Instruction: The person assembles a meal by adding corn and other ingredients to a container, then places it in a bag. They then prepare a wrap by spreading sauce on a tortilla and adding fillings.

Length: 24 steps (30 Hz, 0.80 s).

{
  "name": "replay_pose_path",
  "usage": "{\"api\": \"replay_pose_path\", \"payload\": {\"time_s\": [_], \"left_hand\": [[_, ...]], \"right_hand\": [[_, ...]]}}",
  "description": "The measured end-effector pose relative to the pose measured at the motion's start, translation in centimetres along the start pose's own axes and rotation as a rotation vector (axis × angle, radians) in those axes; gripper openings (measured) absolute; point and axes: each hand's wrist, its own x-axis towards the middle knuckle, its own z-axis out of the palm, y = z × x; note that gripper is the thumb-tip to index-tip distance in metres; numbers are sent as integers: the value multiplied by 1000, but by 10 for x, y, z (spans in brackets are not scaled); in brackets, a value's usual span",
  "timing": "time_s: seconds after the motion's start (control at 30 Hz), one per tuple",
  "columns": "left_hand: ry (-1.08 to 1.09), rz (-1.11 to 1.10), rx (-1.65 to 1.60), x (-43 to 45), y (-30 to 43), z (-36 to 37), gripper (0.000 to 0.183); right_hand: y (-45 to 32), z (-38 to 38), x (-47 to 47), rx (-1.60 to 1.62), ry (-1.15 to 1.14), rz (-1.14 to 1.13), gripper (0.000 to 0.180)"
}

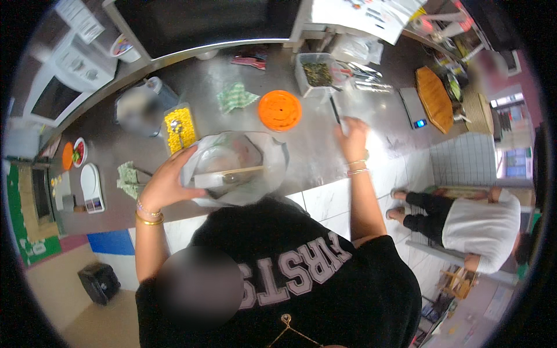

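Note:
My left hand (pixel 167 178) holds the left side of a translucent plastic bag (pixel 276 161), fingers and thumb spread around its edge. The bag stands at the counter's near edge, against my black shirt. Inside it lie a wooden stick (pixel 246 170) and other items that are hard to make out. My right hand (pixel 353 137) grips a thin black utensil (pixel 334 108) over the counter; its working end is unclear. Beyond that hand sits a plastic tub of chopped dark green leaves (pixel 317 74). An orange round lid (pixel 280 110) lies between the bag and the tub.
On the steel counter (pixel 313 152), a tub of corn kernels (pixel 186 126) with a spoon stands behind my left hand. A checked cloth (pixel 236 98), knives (pixel 367 73), a digital scale (pixel 411 106) and a wooden board (pixel 434 100) lie around. At right stands another person (pixel 481 226).

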Motion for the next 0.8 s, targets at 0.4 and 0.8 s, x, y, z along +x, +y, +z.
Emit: {"api": "replay_pose_path", "payload": {"time_s": [0.4, 0.8], "left_hand": [[-82, 172, 239, 50, -14, -12, 44], [-112, 110, 395, 99, -23, 17, 27]], "right_hand": [[-113, -56, -3, 710, -540, -88, 42], [-215, 91, 2, 241, -682, -765, 27]]}}
